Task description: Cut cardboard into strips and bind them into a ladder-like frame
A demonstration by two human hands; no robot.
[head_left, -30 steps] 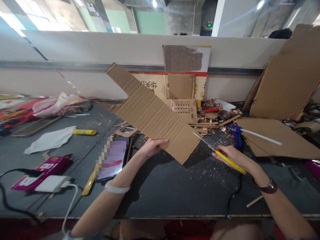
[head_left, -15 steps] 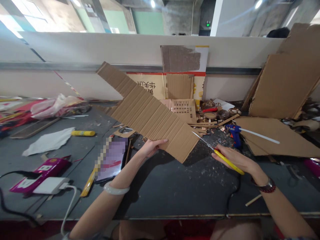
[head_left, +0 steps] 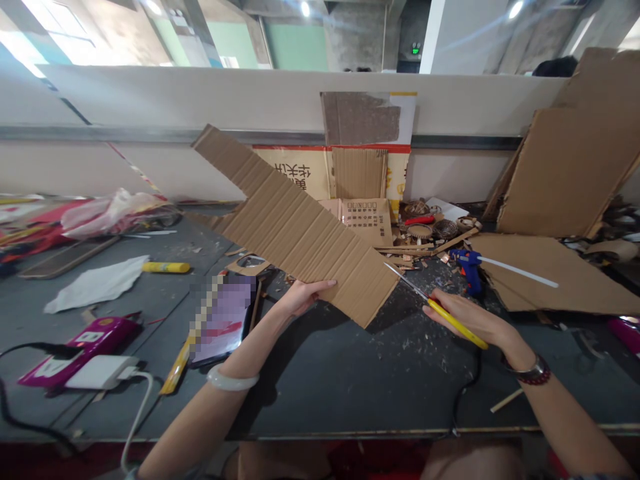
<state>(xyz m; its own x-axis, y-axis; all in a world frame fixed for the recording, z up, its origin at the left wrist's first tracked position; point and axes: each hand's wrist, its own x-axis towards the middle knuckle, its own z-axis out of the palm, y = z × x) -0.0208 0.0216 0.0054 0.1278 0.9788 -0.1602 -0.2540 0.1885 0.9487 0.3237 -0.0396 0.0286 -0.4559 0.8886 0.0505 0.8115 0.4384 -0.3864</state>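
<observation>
A long piece of corrugated cardboard [head_left: 300, 230] slants across the middle, raised above the dark table. My left hand [head_left: 304, 297] grips its lower edge, thumb on the near face and the other fingers behind it. My right hand [head_left: 457, 313] is closed round the yellow handles of a pair of scissors [head_left: 445, 315]. The scissor tips touch or overlap the cardboard's right edge near its corner; whether the blades are on both sides of it I cannot tell.
A blue glue gun [head_left: 469, 270] with a white glue stick stands right of centre. Cardboard sheets [head_left: 550, 173] lean at the right. At left lie a phone [head_left: 227, 320], a purple power strip [head_left: 83, 350] and a yellow tube [head_left: 166, 267]. Cardboard scraps [head_left: 425, 250] litter the back.
Almost nothing differs. Both hands, the cardboard and the scissors keep their places, with only a very slight shift of the view.
</observation>
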